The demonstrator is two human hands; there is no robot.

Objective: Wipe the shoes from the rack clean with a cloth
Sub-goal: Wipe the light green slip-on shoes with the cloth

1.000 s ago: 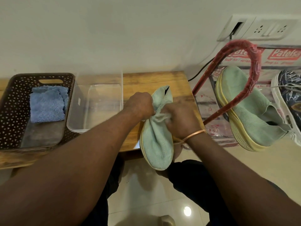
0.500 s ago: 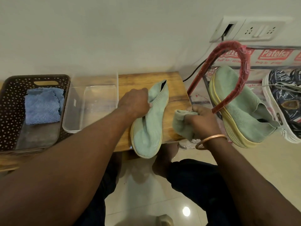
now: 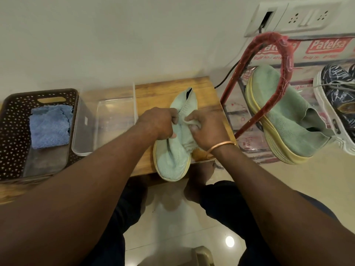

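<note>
My left hand (image 3: 159, 122) pinches the shoe (image 3: 171, 162) to steady it; my right hand (image 3: 208, 131) grip bunches the cloth (image 3: 191, 145) against its upper.

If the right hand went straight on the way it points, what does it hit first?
Most likely the left hand: the right hand, gripping the cloth on the green shoe, points up-left, and the left hand's fingers lie right in that line. Depth is unclear from one view.

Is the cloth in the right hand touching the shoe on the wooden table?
Touching. The head view shows the right hand pressing the cloth onto the shoe.
</note>
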